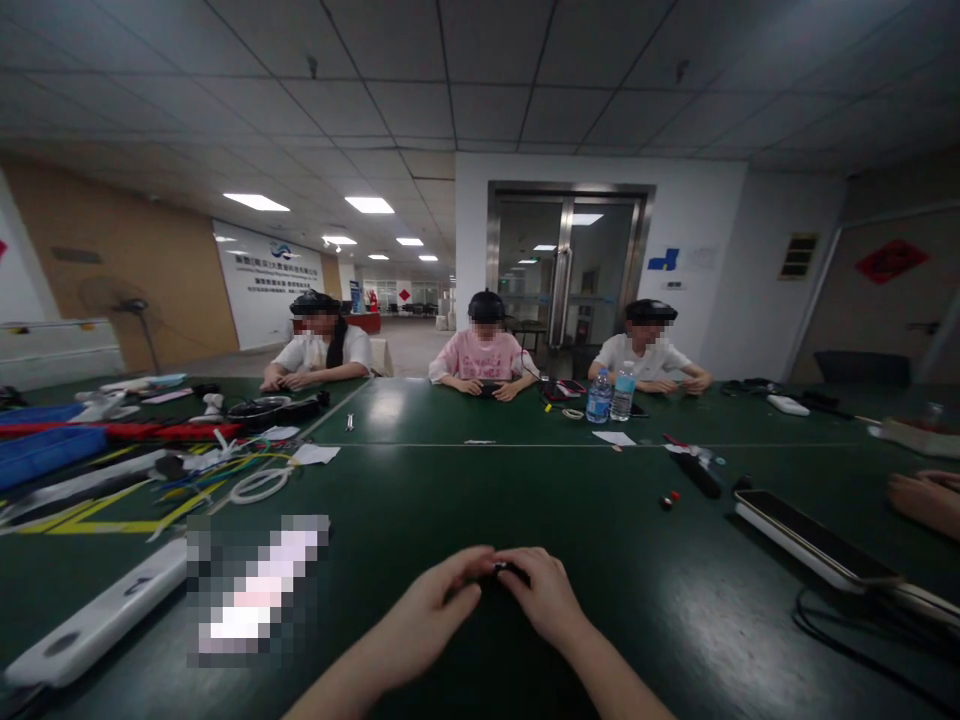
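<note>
Just above the table near its front edge, my left hand (429, 612) and my right hand (549, 596) meet at the fingertips. Between them is a small dark object (500, 568) with a pale glint, too small to name. The right thumb and fingers pinch it from the right. The left fingers curl around to it from the other side, partly hiding their tips; the left thumb is bent below them.
The green table (420, 500) bears a pixelated bright screen (262, 590), a white power strip (101, 615), cables (259, 485), blue trays (52, 455), a phone-like slab (814, 540) and water bottles (598, 397). Three people sit opposite; another person's hand (926, 500) rests at right.
</note>
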A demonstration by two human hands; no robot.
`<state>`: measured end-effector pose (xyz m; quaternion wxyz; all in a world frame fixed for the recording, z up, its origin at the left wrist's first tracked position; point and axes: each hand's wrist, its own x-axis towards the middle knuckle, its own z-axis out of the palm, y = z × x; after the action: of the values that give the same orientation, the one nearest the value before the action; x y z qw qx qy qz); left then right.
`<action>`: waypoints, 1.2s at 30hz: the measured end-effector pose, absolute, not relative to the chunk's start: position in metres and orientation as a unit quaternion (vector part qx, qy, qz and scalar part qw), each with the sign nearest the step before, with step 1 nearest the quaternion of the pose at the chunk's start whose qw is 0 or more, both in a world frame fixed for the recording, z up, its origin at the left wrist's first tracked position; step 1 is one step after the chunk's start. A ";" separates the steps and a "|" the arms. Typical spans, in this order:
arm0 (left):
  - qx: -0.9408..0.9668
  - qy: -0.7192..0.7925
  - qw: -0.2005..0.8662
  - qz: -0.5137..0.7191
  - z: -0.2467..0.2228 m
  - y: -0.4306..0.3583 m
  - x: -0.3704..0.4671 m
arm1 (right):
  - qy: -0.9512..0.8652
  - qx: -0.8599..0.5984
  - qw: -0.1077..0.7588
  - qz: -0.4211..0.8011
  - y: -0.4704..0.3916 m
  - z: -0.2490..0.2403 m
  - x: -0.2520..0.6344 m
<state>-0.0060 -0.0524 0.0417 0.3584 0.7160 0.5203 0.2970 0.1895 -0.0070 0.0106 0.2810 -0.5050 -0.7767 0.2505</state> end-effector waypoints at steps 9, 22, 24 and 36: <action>0.804 0.542 0.187 0.161 0.009 -0.018 0.001 | -0.781 -0.490 0.287 0.260 -0.007 0.012 0.193; 0.788 0.541 0.197 0.219 0.005 -0.018 -0.003 | -0.771 -0.509 0.271 0.270 -0.006 0.012 0.196; 0.786 0.541 0.196 0.226 0.006 -0.018 -0.003 | -0.774 -0.507 0.267 0.270 -0.006 0.013 0.196; 0.788 0.546 0.198 0.204 0.013 -0.021 -0.002 | -0.778 -0.500 0.260 0.277 -0.012 0.025 0.193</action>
<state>-0.0020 -0.0207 0.0132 0.1985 0.7878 0.5462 0.2042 0.1931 -0.0119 0.0249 0.2604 -0.5000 -0.7781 0.2772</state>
